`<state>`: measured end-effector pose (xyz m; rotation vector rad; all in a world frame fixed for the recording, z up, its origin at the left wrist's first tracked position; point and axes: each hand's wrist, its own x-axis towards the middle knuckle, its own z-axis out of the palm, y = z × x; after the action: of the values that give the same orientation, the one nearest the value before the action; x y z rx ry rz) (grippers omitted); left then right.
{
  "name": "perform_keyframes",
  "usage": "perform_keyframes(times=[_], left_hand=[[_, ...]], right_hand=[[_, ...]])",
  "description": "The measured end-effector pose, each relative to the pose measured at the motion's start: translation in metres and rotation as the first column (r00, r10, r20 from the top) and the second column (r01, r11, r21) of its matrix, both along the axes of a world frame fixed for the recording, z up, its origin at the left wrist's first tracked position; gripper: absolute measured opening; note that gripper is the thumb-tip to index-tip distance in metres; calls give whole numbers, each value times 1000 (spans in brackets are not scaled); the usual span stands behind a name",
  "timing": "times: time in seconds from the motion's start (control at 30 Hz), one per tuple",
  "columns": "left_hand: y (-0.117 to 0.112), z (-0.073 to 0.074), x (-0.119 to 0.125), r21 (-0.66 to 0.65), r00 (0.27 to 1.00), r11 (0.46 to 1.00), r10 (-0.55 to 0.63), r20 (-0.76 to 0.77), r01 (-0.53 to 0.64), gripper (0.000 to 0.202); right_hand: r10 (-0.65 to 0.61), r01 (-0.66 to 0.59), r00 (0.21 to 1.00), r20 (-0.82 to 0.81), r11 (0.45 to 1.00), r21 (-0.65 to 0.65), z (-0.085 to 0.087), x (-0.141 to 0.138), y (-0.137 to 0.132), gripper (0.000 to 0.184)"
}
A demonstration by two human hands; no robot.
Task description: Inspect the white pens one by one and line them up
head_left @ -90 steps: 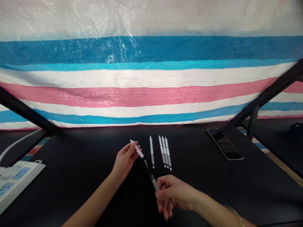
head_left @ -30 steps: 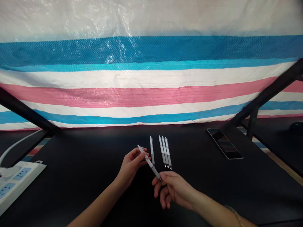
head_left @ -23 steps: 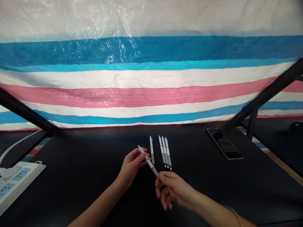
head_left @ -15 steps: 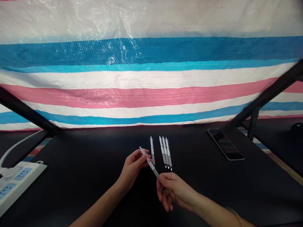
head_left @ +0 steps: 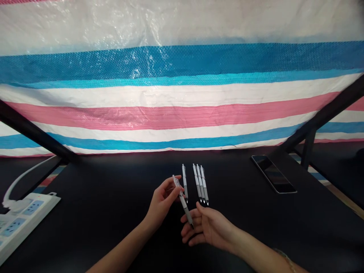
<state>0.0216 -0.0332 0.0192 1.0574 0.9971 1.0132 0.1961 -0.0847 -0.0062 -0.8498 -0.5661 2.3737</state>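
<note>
My left hand [head_left: 163, 199] pinches a white pen [head_left: 183, 201] by its upper part, between thumb and fingers. The pen slants, its grey grip and dark tip pointing down and to the right. My right hand [head_left: 206, 225] is open beside the tip, thumb raised and fingers spread behind the pen's lower end; whether they touch it I cannot tell. Just beyond the hands, a single white pen [head_left: 184, 178] lies on the black table [head_left: 113, 212]. To its right, three similar pens [head_left: 200, 182] lie side by side, tips toward me.
A phone [head_left: 273, 174] lies at the right of the table. At the left edge is a white power strip [head_left: 31, 216] with a plugged-in cable [head_left: 21, 174]. Black frame bars [head_left: 324, 117] slope at both sides, and a striped plastic sheet [head_left: 182, 117] hangs behind.
My right thumb and fingers have let go of the pen's grey end and opened. The pen, still in my left hand, has tilted a little more upright. The view has shifted slightly.
</note>
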Motion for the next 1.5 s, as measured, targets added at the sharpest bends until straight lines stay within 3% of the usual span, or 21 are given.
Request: perform_keyframes(times=[0.1, 0.33, 1.5], left_hand=[[-1, 2, 1, 26, 1000, 1000, -15, 14, 15, 44], [1, 0, 1, 17, 1000, 1000, -11, 4, 11, 33], [2, -3, 0, 0, 1000, 1000, -21, 2, 21, 32]], right_hand=[[3, -3, 1000, -22, 1000, -7, 0, 0, 0, 69], [-10, 9, 1000, -15, 999, -34, 0, -2, 2, 68], [-17, 15, 999, -31, 999, -43, -2, -1, 1, 63]])
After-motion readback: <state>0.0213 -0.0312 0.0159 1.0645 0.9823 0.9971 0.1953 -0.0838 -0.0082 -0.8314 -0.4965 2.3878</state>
